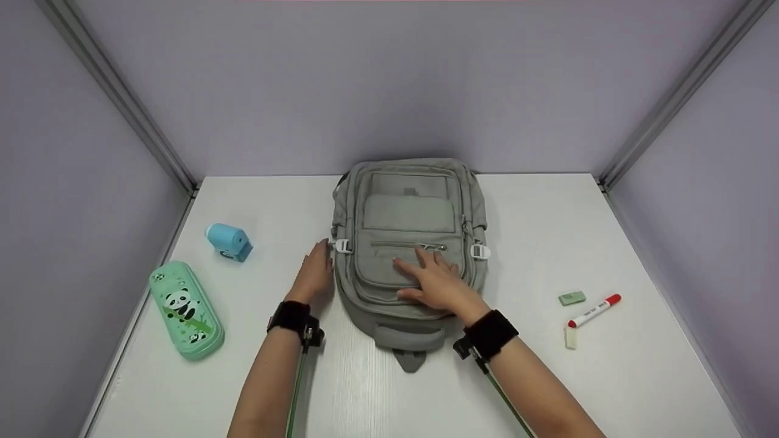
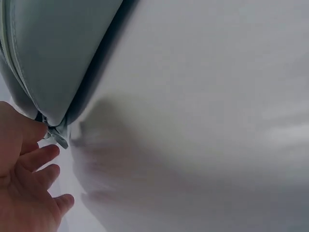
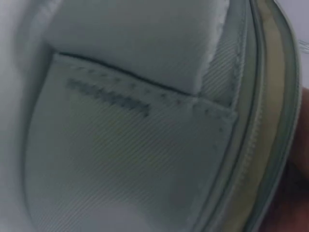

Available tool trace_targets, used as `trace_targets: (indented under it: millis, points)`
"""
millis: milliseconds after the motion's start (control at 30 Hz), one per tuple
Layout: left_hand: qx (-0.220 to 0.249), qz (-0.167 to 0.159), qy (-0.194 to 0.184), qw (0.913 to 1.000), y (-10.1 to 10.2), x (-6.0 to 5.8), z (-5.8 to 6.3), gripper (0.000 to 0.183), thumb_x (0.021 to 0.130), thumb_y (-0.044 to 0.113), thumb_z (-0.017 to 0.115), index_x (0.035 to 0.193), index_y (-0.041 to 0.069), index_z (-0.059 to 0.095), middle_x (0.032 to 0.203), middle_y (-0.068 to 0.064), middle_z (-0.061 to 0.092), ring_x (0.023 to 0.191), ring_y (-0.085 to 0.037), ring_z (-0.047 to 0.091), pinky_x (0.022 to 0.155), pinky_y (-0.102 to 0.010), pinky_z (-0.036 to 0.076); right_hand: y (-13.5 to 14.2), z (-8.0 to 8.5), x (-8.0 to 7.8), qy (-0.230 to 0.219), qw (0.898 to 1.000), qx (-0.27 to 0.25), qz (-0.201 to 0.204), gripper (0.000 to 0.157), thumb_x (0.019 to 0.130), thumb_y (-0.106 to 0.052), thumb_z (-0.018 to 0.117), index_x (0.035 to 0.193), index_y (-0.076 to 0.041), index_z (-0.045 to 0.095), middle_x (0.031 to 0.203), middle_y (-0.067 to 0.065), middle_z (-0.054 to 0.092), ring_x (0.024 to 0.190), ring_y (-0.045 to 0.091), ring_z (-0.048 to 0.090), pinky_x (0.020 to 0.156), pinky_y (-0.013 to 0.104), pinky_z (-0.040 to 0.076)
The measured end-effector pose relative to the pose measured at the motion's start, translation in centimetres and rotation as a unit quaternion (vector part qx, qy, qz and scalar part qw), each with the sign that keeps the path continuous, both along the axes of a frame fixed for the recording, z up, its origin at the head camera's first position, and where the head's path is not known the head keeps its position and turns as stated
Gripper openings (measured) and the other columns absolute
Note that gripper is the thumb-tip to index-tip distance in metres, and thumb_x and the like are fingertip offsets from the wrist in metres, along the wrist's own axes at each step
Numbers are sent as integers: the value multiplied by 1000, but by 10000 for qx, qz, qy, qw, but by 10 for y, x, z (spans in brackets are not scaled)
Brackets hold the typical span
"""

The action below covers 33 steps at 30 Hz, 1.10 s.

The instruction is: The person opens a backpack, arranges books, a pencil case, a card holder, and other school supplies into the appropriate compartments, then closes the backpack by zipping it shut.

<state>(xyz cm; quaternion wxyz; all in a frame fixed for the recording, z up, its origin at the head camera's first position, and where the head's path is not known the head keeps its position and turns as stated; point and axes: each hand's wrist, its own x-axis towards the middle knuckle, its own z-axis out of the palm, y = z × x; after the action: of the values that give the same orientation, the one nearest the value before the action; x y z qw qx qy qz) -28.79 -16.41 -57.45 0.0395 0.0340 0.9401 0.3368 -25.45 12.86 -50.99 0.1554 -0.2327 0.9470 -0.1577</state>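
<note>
A grey-green backpack (image 1: 409, 213) lies on its back, its top handle (image 1: 409, 338) toward the person. My left hand (image 1: 313, 274) is at the bag's left side, by a white buckle (image 1: 342, 246). In the left wrist view, the fingers of the left hand (image 2: 29, 174) are slightly bent, and the thumb side touches a small strap end (image 2: 59, 137) at the bag's edge. My right hand (image 1: 438, 283) rests with fingers spread on the front pocket, just below its zipper (image 1: 401, 244). In the right wrist view, a stitched side pocket (image 3: 120, 145) hides most of that hand.
On the left of the white table (image 1: 365, 395) are a green panda pencil case (image 1: 185, 310) and a blue pencil sharpener (image 1: 229, 241). At right lie a green eraser (image 1: 572, 298), a red-capped marker (image 1: 593, 311) and a pale eraser-like block (image 1: 570, 338). Walls enclose the table's back and sides.
</note>
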Motion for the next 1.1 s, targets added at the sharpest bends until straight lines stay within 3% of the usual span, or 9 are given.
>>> trace_targets:
  millis: [167,333,467,567,700,800,1100]
  points:
    - [224,91,-80,9997,1,-10,1,48,105,8,36,149,-8,26,149,-28,36,140,-39,32,115,-52,17,-10,-1,-7,-178,9991,338,-171,69,90,-68,49,152,-46,28,163,15,5,140,56,6,96,79,21]
    - [30,224,141,9996,4,-18,0,44,105,7,38,147,-4,34,142,-25,47,134,-39,40,112,-61,13,-15,-1,-9,-245,9985,424,-248,69,89,-68,52,151,-47,30,163,14,5,140,56,4,94,80,21]
    - [55,368,325,9988,6,-19,-3,40,103,5,41,142,-5,42,132,-26,56,126,-40,49,112,-58,17,-17,-3,-8,-224,9984,472,-202,69,88,-68,53,150,-47,33,163,13,5,140,56,4,94,80,21]
    - [-75,584,526,9969,8,-18,-4,34,102,4,44,133,-7,52,122,-25,61,118,-40,55,109,-53,29,-18,-5,-8,-197,9980,574,-153,67,89,-68,52,150,-47,34,163,13,5,140,56,4,94,80,21]
    - [-344,771,874,9926,11,-14,-2,26,99,3,50,119,-5,65,105,-21,66,99,-38,62,88,-50,46,-20,-3,-7,-197,9972,701,-196,64,91,-67,50,149,-48,34,163,12,6,141,55,4,93,81,21]
    - [-311,815,983,9913,13,-10,-2,24,98,3,54,114,-3,70,95,-19,65,89,-37,64,77,-50,49,-22,-3,-8,-206,9959,853,-236,62,92,-66,49,149,-49,33,163,11,7,141,54,4,93,81,22]
    - [154,750,1024,9918,14,-1,-7,22,96,-1,57,110,-3,73,89,-18,63,83,-33,63,73,-45,50,-23,-8,-8,-126,9940,1058,-247,60,93,-65,47,150,-48,34,163,12,7,141,55,5,91,81,25]
